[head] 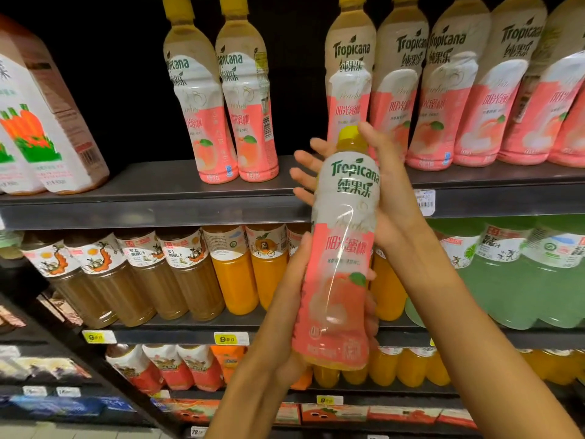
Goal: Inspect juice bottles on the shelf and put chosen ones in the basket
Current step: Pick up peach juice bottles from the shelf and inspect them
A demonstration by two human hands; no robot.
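**Peach bottle held up in front of the shelf**

Head view: dark supermarket shelving fills the background, and the top shelf [152, 198] carries 2 peach bottles to the left of the held one and a tight row behind and to its right. The held bottle [343, 248] stands nearly upright, yellow cap up, label facing the viewer, in front of the shelf edge. The left hand [289, 312] grips its lower half from the left, fingers curling round the base. The right hand [364, 185] backs the upper half, fingers spread straight behind the neck. I judge inspection under way; no basket is in view, so the drop likely goes downward.
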